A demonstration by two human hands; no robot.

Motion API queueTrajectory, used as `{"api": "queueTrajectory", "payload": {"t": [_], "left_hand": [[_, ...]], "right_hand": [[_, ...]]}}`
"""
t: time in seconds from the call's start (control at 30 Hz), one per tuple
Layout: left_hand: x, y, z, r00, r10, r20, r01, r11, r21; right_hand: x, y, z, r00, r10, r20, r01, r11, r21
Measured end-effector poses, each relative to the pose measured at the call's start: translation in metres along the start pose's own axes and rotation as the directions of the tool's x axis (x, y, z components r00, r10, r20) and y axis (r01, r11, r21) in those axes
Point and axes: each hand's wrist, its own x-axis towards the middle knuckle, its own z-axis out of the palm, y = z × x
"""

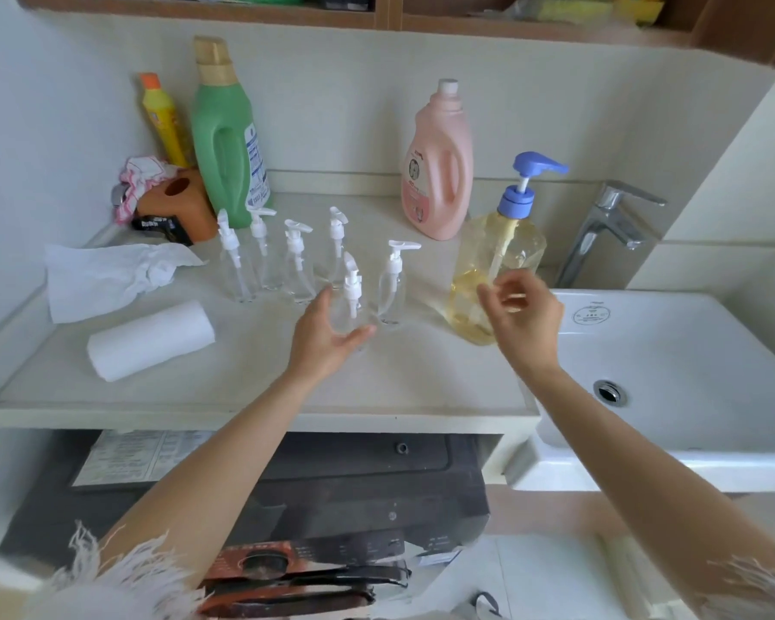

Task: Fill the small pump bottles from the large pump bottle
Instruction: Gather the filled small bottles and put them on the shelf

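A home laundry or utility corner. A pale counter (251,387) runs along a plain wall, with a white basin (672,351) and chrome tap (609,226) at the right. At the far side stand a green detergent jug (227,140), a pink detergent jug (439,167) and a yellow cleaner bottle (164,123). A dark appliance (354,494) sits below the counter, wooden shelves (376,11) above.

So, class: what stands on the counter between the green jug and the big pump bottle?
In the head view, six small clear pump bottles stand between the green jug and the big pump bottle.
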Motion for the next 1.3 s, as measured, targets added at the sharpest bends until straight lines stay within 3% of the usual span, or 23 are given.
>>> {"api": "queueTrajectory", "payload": {"t": [0.07,0.13,0.17,0.23,0.3,0.37,0.43,0.53,0.6,0.73,0.93,1.1,1.2,1.3], "left_hand": [[-0.004,0.014,-0.009,0.966,0.177,-0.191,-0.176,0.984,0.019],[-0.003,0.04,-0.015,0.867,0.372,-0.331,-0.386,0.922,0.024],[0.002,0.058,-0.017,0.828,0.448,-0.337,-0.473,0.881,0.009],[0.016,0.101,-0.018,0.833,0.51,-0.215,-0.537,0.838,-0.095],[0.037,0.141,-0.013,0.89,0.455,0.035,-0.445,0.883,-0.149],[0.069,0.162,-0.001,0.902,0.345,0.258,-0.339,0.938,-0.068],[0.097,0.175,0.01,0.869,0.267,0.417,-0.286,0.958,-0.017],[0.128,0.182,0.021,0.804,0.256,0.537,-0.344,0.937,0.068],[0.143,0.18,0.023,0.814,0.275,0.511,-0.379,0.919,0.11],[0.182,0.16,0.014,0.889,0.229,0.397,-0.315,0.935,0.165],[0.254,0.126,0.005,0.976,0.035,0.216,-0.072,0.983,0.167],[0.307,0.107,0.008,0.992,-0.104,0.068,0.098,0.991,0.092],[0.334,0.098,0.011,0.99,-0.14,0.01,0.139,0.988,0.072],[0.348,0.097,0.014,0.988,-0.155,-0.003,0.155,0.987,0.041]], "right_hand": [[0.01,0.01,-0.015,0.994,0.007,-0.109,-0.013,0.999,-0.05],[0.025,0.024,-0.024,0.991,0.135,0.003,-0.132,0.978,-0.162],[0.033,0.032,-0.028,0.967,0.232,0.109,-0.202,0.951,-0.236],[0.044,0.041,-0.029,0.884,0.379,0.273,-0.284,0.901,-0.329],[0.054,0.049,-0.025,0.834,0.413,0.367,-0.308,0.899,-0.312],[0.063,0.053,-0.019,0.811,0.413,0.414,-0.304,0.903,-0.305],[0.076,0.059,-0.014,0.799,0.389,0.459,-0.278,0.915,-0.293],[0.099,0.065,0.003,0.777,0.347,0.525,-0.198,0.927,-0.32],[0.116,0.068,0.02,0.758,0.333,0.561,-0.173,0.932,-0.318],[0.155,0.07,0.068,0.709,0.286,0.645,-0.143,0.953,-0.265],[0.21,0.074,0.152,0.645,0.191,0.74,-0.171,0.98,-0.104],[0.241,0.083,0.215,0.722,0.161,0.673,-0.109,0.987,-0.12],[0.248,0.083,0.239,0.786,0.17,0.594,-0.016,0.967,-0.255],[0.253,0.077,0.254,0.804,0.176,0.569,0.042,0.936,-0.349]]}}
